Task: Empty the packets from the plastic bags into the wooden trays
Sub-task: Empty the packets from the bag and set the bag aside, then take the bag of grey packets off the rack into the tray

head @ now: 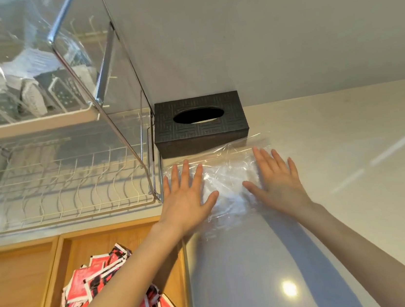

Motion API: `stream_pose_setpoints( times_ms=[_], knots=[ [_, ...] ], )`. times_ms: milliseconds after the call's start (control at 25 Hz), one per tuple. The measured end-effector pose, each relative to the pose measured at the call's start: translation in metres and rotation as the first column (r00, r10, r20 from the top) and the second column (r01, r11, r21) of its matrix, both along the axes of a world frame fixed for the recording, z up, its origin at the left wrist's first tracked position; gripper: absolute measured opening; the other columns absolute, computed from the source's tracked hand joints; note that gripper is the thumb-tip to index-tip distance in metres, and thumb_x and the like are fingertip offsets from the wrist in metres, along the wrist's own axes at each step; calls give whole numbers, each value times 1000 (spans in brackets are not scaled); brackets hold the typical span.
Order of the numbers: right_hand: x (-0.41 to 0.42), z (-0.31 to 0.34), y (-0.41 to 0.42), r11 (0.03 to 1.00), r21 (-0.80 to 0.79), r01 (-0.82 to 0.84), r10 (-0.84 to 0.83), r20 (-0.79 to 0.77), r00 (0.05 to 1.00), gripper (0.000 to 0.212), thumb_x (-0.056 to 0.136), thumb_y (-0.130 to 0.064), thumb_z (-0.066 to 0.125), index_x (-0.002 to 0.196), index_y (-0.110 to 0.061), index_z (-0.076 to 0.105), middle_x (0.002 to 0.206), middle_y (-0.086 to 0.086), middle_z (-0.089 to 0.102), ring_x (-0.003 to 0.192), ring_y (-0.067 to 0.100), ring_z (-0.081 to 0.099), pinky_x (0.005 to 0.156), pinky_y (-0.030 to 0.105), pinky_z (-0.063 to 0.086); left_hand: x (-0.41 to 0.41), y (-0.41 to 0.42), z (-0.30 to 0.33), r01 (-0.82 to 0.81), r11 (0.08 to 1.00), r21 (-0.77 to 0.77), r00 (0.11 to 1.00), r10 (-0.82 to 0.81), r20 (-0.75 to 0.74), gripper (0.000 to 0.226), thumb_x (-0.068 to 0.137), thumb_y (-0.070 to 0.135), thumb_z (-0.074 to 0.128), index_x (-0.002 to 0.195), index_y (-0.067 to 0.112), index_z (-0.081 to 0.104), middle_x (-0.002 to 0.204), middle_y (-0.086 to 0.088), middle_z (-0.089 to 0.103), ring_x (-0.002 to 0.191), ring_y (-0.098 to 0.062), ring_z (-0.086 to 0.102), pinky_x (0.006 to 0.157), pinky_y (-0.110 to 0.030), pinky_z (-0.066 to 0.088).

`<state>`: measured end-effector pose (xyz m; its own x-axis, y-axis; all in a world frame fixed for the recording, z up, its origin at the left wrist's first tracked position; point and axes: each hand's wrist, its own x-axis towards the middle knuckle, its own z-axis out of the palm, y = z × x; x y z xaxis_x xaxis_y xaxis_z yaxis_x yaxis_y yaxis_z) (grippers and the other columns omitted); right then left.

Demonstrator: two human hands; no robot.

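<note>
Wooden tray [67,246] and packets [104,275] cut off at bottom edge

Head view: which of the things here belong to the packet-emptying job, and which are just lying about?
Job:
- clear plastic bag, flat on the counter under both palms
- left hand and right hand, fingers straight
- red packets, heaped in a wooden tray
- second wooden tray to its left

Lying about:
- black tissue box
- wire dish rack

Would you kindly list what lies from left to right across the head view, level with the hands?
White wire dish rack → left hand → crumpled clear plastic bag → right hand → bare white countertop.
</note>
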<state>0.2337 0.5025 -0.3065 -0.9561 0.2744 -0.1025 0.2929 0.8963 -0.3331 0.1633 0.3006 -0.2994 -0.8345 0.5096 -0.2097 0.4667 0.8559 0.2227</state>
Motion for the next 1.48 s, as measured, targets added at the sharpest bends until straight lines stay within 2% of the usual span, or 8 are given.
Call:
stream_pose_setpoints(
  times_ms=[200,440,760,1160,1480],
  knots=[
    [13,34,-24,997,26,-72,73,-31,997,69,88,-55,36,145,-28,9,157,-2,8,144,18,-2,115,39,-4,18,-10,40,-14,1000,25,1000,14,4,70,87,57,26,144,25,0,155,-7,-6,142,-26,-11,113,-42,-7],
    [38,105,-62,989,48,-143,148,-129,981,67,88,-51,41,144,-28,13,157,-3,9,144,17,1,115,39,2,52,-42,108,40,983,179,985,-8,-174,66,87,52,32,143,26,8,156,-6,1,142,-23,-5,114,-40,-3],
    [52,188,-135,956,136,-262,289,-258,922,65,89,-46,44,145,-28,15,156,-4,11,144,13,2,116,35,1,73,-111,187,65,968,241,934,26,-356,64,88,48,33,143,24,10,155,-5,9,142,-21,3,115,-40,2],
    [24,242,-213,920,239,-311,379,-329,865,63,90,-45,43,144,-27,16,156,-1,15,144,15,7,117,37,6,44,-200,244,58,972,228,870,63,-490,63,88,48,33,142,23,14,154,-7,14,141,-22,11,115,-42,7],
    [-31,267,-244,908,261,-327,407,-368,836,62,90,-41,45,144,-25,18,155,0,18,144,17,9,116,37,10,-22,-239,268,54,982,182,841,54,-538,64,88,48,33,142,21,14,154,-8,16,141,-23,13,114,-42,9]
  ],
)
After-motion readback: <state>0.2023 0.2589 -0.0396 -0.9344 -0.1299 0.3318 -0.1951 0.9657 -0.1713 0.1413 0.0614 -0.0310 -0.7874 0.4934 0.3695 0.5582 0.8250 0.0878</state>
